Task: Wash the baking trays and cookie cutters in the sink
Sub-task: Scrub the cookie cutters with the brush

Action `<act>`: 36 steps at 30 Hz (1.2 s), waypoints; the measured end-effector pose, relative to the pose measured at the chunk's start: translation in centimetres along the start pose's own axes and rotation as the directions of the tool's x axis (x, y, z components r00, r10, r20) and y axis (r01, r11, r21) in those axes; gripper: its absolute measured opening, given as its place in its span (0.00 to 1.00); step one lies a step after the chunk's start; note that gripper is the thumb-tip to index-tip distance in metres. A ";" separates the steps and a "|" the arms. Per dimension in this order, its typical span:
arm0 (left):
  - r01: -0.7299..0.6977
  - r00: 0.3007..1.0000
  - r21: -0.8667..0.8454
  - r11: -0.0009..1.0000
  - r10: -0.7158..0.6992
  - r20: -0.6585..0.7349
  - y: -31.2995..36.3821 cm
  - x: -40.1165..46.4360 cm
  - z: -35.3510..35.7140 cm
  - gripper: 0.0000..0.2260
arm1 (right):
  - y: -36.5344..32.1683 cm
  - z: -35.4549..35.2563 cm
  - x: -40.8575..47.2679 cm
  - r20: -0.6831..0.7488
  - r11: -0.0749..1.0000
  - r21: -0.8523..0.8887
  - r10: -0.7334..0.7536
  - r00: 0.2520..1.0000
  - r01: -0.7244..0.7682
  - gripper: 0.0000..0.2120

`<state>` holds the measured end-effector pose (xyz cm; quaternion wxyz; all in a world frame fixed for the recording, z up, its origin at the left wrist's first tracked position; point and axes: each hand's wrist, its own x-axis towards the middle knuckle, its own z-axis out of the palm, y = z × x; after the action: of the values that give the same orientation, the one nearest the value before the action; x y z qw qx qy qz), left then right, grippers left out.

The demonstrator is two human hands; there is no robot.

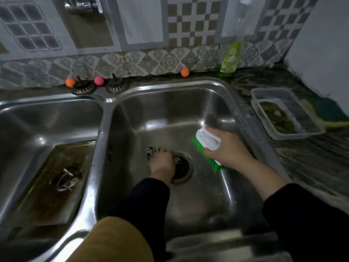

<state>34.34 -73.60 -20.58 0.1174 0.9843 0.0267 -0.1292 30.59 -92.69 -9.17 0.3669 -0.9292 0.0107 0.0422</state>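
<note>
the left hand (162, 160) reaches down to the floor of the right basin (222, 103) of the steel double sink, fingers curled onto a small metal cookie cutter (151, 150) that lies just at 9 o'clock of the drain (182, 167); motion blur hides how tight the grip is, but the fingers are bent over the piece and touching it. the right hand (224, 146) hovers at 3 o'clock of the drain, above the basin floor, its fingers and thumb wrapped round the white handle of a scrub brush (207, 142) whose green bristles point down and toward 7 o'clock. in the left basin (24, 118), at 9 o'clock of the view, a stained, browned baking tray (47, 190) leans tilted against the basin wall, and a clear cookie cutter (66, 179) rests on its face near the middle. along the back ledge at 11 o'clock stand two sink strainers (83, 87) with an orange ball (70, 82) and a pink ball (99, 80) beside them; another orange ball (184, 72) sits at 12 o'clock. a green dish soap bottle (229, 58) stands at 1 o'clock by the tiled wall. on the counter at 3 o'clock sits a clear plastic container (277, 103), with a green and yellow sponge (328, 114) just beyond it.
</note>
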 end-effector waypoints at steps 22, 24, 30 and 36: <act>-0.368 0.923 -0.640 0.675 0.180 -0.341 5.5 -3.9 -10.7 0.28 | 1.1 -16.9 1.6 -0.220 0.960 -0.202 0.150 0.964 -0.195 0.34; -0.381 0.920 -0.674 0.632 0.191 -0.342 5.9 -4.1 -10.7 0.21 | 2.0 -16.6 2.1 -0.143 0.932 -0.276 0.203 0.969 -0.235 0.33; -0.268 0.963 -0.848 0.458 0.142 -0.228 6.4 -5.0 -10.3 0.18 | 1.1 -16.7 2.8 -0.164 0.909 -0.345 0.186 0.969 -0.233 0.33; -0.194 0.980 -0.879 0.436 0.055 -0.189 6.5 -5.3 -9.6 0.21 | -3.3 -12.6 -1.5 -0.150 0.998 -0.056 -0.039 0.988 0.031 0.34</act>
<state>32.15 -77.76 -8.68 0.6244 0.7804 0.0258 -0.0215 30.15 -98.87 2.34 0.3409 -0.9392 0.0211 -0.0343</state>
